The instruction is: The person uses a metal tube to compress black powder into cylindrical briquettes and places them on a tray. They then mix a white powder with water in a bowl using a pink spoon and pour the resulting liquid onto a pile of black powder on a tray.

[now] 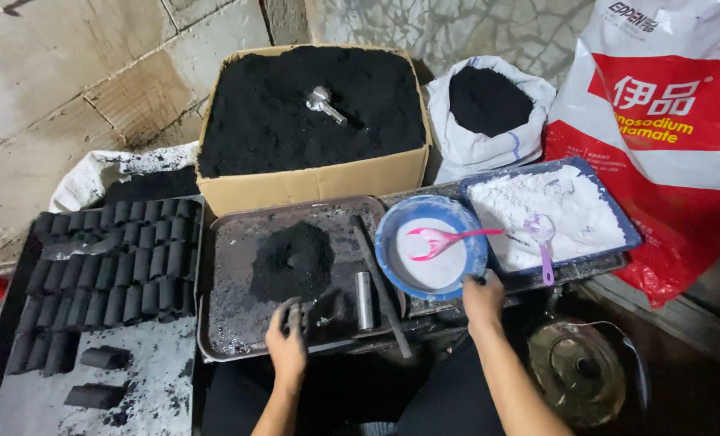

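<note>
My left hand (287, 343) rests on the near part of a dark metal tray (230, 339), fingers closed around a small dark cylinder. A heap of black powder (293, 260) lies in the tray's middle, and a short metal tube (364, 299) stands to its right. My right hand (482, 300) grips the near rim of a blue bowl (392, 242) holding white powder and a pink spoon (449, 239).
A cardboard box (311, 182) of black powder with a metal scoop (324, 103) sits behind. A blue tray (618, 218) of white powder with a purple spoon (544, 242) stands right. Rows of black briquettes (109, 266) lie left. Sacks stand at the back right.
</note>
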